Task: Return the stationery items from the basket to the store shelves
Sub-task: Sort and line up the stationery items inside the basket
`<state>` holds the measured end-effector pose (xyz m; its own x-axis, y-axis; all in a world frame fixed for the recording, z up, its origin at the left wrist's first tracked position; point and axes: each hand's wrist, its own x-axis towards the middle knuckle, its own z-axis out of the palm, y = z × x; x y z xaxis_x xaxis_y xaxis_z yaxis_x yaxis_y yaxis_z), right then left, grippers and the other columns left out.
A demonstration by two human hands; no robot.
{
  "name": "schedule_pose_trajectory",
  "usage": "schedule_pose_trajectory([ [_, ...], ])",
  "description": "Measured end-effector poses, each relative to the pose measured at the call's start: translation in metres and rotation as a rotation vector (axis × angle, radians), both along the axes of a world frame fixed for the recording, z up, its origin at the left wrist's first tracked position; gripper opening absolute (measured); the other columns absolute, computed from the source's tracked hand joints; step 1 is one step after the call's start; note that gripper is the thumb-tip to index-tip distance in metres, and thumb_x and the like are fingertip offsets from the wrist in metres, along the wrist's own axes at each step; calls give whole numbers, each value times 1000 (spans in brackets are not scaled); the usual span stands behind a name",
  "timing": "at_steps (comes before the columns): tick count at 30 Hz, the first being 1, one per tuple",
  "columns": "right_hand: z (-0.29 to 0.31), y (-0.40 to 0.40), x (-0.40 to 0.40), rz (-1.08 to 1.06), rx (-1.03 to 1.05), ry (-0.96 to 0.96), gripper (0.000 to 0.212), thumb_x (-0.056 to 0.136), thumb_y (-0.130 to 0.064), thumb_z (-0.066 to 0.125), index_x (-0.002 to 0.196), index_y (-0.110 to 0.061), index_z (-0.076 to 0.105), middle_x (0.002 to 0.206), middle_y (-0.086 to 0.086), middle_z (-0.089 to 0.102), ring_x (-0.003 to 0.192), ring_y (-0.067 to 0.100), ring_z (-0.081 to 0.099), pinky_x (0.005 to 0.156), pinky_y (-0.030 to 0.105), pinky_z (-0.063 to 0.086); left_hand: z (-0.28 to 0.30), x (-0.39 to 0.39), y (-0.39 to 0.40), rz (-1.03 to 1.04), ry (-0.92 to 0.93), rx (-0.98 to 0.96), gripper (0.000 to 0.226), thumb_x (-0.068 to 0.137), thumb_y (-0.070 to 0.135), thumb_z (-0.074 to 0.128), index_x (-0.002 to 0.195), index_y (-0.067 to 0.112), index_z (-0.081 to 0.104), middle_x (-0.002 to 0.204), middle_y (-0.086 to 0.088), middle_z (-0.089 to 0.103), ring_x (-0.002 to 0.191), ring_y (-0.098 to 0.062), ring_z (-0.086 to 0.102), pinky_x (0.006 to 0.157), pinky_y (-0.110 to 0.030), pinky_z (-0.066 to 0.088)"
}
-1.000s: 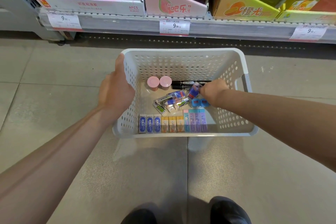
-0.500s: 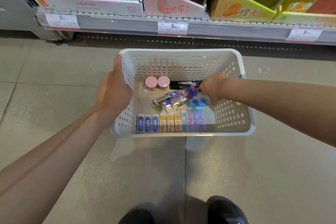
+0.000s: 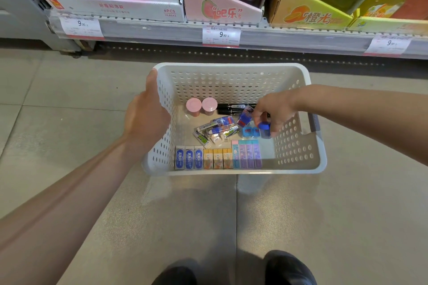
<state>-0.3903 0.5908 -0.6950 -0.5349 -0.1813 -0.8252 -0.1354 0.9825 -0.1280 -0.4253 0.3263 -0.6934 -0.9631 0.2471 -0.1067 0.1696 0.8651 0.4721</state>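
Shelf (image 3: 231,30) across far side, cartons above, price tags along its front edge. White basket (image 3: 298,169) held above tiled floor (image 3: 69,122), near shelf.

Left hand (image 3: 144,118) clamped on basket's left wall, thumb hooked over rim, carrying it. Right hand (image 3: 274,111) reaching in from right, fingers curled, pinching small blue sharpener (image 3: 265,128) by its top; a see-through blue packet (image 3: 244,117) pressed against the fingertips, whether also gripped: cannot tell.

Inside: row of erasers (image 3: 217,157) along near wall, loose packets (image 3: 215,129) mid-floor, two pink pots (image 3: 201,106) and black markers (image 3: 231,107) at far wall, two light-blue sharpeners (image 3: 249,132) just left of held one.

Judgement, step in hand: lifting sharpener out. Advice: lift straight up, clear of right wall; keep basket level so eraser row stays put; confirm single item in pinch; match to correct shelf slot before release. Basket mostly full, task early.
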Motion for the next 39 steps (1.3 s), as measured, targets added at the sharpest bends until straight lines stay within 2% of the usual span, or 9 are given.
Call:
schedule_pose_trajectory([
  [6,1,4,3,-103,-136,-83,40,72,-12,77,107,-22,60,109,8,63,102,27,60,84,32,46,1,-1,0,0,11,-2,68,89,-1,44,146,15,12,87,-9,49,68,-23,52,42,-25,31],
  [9,3,3,5,-202,-211,-146,31,75,-17,77,98,-23,57,98,5,65,87,21,65,72,24,49,1,1,0,-5,13,-2,68,88,-2,43,146,15,12,84,-9,50,64,-21,50,42,-25,30],
  [14,5,2,6,-305,-230,-138,27,83,-13,70,109,-8,65,79,-9,60,67,11,64,58,13,47,3,1,1,-3,13,11,68,88,-2,43,146,14,12,84,-9,50,62,-20,50,42,-24,31],
  [16,6,1,4,-283,-195,-59,24,83,-15,70,106,-8,66,77,-10,61,63,11,62,56,14,46,2,1,1,2,14,10,68,88,-2,44,146,14,12,83,-9,50,58,-18,48,41,-24,31],
  [21,3,1,3,-1,158,273,32,78,-25,70,105,-8,65,100,5,68,88,23,61,62,23,41,1,1,0,5,19,7,69,88,-2,43,147,15,12,81,-9,50,58,-17,47,42,-25,30],
  [27,-11,-8,9,81,270,241,26,81,-19,67,104,-5,64,77,4,53,78,22,50,46,20,31,-1,0,0,19,5,0,70,88,-1,43,147,17,11,83,-9,50,64,-23,51,45,-27,35],
  [31,-20,-11,15,126,330,241,29,85,-24,62,110,-10,57,108,6,61,99,23,60,65,27,42,0,0,-1,11,10,-3,69,88,0,44,147,16,11,83,-9,50,63,-20,50,43,-26,32],
  [36,-29,-14,17,120,382,209,38,85,-24,65,119,-11,53,117,5,58,107,24,58,76,35,48,-1,-2,-2,9,8,-10,71,86,-1,42,147,18,11,77,-11,52,70,-32,55,53,-35,41],
  [39,-32,-16,19,131,402,204,43,84,-27,65,122,-13,51,120,3,57,109,23,58,72,33,45,0,-1,-1,11,9,-10,70,87,0,43,147,18,11,81,-11,52,72,-31,55,54,-35,41],
])
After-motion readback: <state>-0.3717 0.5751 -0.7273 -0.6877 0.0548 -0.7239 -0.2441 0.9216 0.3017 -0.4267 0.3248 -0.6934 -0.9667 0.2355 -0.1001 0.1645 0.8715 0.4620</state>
